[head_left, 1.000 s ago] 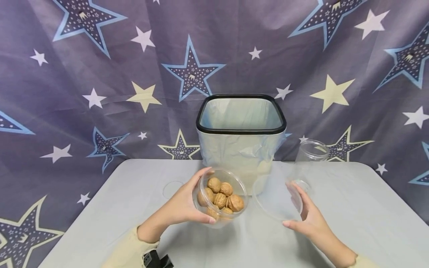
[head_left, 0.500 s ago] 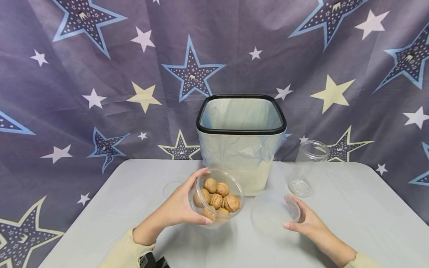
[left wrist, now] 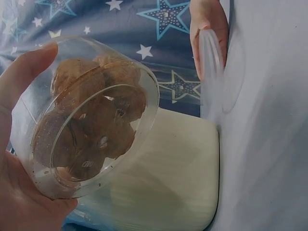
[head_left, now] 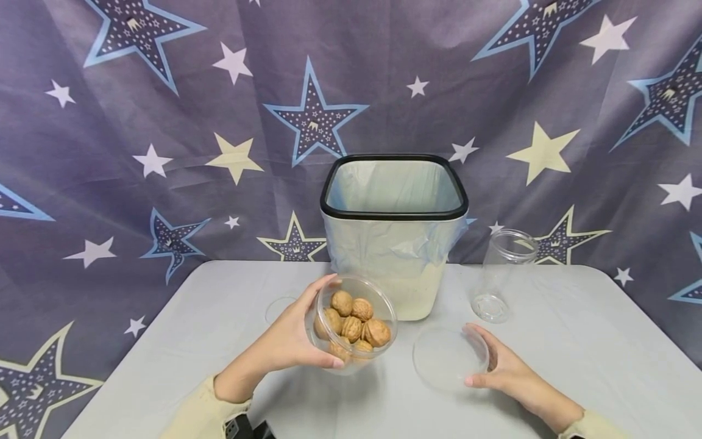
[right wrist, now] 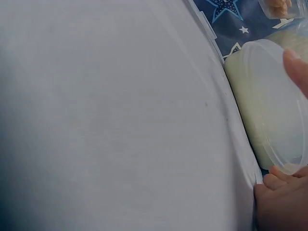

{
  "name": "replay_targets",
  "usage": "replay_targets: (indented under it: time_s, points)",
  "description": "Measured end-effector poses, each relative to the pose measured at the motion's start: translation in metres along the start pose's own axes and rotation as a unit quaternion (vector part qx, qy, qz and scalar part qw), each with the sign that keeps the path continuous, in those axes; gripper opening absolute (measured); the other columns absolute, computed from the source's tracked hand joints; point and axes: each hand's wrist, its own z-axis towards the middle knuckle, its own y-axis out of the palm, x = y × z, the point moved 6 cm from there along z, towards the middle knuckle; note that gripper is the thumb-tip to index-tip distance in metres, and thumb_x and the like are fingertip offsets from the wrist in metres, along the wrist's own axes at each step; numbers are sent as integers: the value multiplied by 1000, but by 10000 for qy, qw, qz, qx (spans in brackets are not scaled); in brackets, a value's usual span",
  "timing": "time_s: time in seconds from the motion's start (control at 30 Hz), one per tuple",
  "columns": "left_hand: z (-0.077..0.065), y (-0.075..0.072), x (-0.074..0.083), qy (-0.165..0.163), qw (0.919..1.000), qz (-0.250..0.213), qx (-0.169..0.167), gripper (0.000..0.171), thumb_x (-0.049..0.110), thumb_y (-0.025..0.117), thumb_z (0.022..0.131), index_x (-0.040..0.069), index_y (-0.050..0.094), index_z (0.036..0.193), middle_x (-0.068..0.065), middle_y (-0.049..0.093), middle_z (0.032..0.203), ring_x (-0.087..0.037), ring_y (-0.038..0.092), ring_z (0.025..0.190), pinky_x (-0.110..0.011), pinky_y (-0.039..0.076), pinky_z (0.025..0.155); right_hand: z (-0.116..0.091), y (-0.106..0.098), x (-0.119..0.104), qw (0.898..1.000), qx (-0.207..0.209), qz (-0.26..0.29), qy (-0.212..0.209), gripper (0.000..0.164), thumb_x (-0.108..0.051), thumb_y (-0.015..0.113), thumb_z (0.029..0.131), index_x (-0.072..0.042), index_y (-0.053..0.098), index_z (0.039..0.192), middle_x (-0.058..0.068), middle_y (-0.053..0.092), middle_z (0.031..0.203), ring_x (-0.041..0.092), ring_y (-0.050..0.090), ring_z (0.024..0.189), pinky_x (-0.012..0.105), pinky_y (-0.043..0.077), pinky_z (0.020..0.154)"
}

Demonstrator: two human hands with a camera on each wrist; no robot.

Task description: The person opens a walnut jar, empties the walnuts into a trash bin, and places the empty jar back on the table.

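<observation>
My left hand (head_left: 293, 338) grips a clear plastic tub (head_left: 348, 367) from its left side, above the table. Several walnuts (head_left: 351, 328) sit inside it, and its opening tilts toward the head camera. In the left wrist view, the tub's wall (left wrist: 150, 94) shows the walnuts through it. My right hand (head_left: 507, 369) pinches the right edge of a round translucent plastic lid (head_left: 445, 358), held apart from the tub. The right wrist view shows that lid (right wrist: 272, 96) between thumb and fingers at the right edge.
A bin (head_left: 384, 286) with a black rim and a bluish liner stands behind the hands. A tall clear jar (head_left: 496, 286) stands back right. Left of the bin lies a thin clear round piece (head_left: 281, 309) on the white-covered table (head_left: 219, 305). A star-patterned curtain (head_left: 384, 91) hangs behind.
The left hand and the walnut tub have shifted slightly left. The right hand has come down and nearer with the lid, uncovering the jar's base.
</observation>
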Motion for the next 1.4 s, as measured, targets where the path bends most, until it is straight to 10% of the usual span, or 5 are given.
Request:
replay_targets:
  time_s: [0.17,0.43,0.73,1.13,1.4]
  points:
    - [0,-3,2,11,10000,56,41,116,22,92,51,14,28,147,-2,43,140,-23,44,125,-35,34,105,-1,3,-2,9964,-121,-831,-127,97,-11,82,69,7,23,144,33,24,147,52,15,133,0,17,95]
    - [-1,-13,9,104,9997,177,150,116,22,92,51,15,27,147,-9,43,141,-24,44,125,-35,37,104,-5,7,-8,9739,59,-2210,-515,104,-30,88,60,4,32,142,27,40,140,48,36,126,7,20,100]
    - [0,-34,21,192,9990,108,401,115,15,92,52,23,27,147,-7,41,142,-22,38,130,-27,32,107,-2,11,-10,9684,-190,-2478,-224,94,-36,83,66,7,37,136,29,42,136,51,36,126,63,28,99]
    - [5,-63,33,-36,9974,360,619,113,11,90,55,16,26,147,-9,39,143,-21,37,131,-30,28,107,26,-9,-48,9687,682,-2232,-848,64,-16,72,82,10,42,133,30,46,133,47,41,123,57,35,98]
    - [7,-74,38,116,9968,296,731,109,6,89,56,13,28,146,-10,40,140,-23,36,130,-18,24,106,49,-33,-90,9770,1656,-1153,-694,48,-15,54,96,9,39,135,27,42,138,38,40,128,23,41,100]
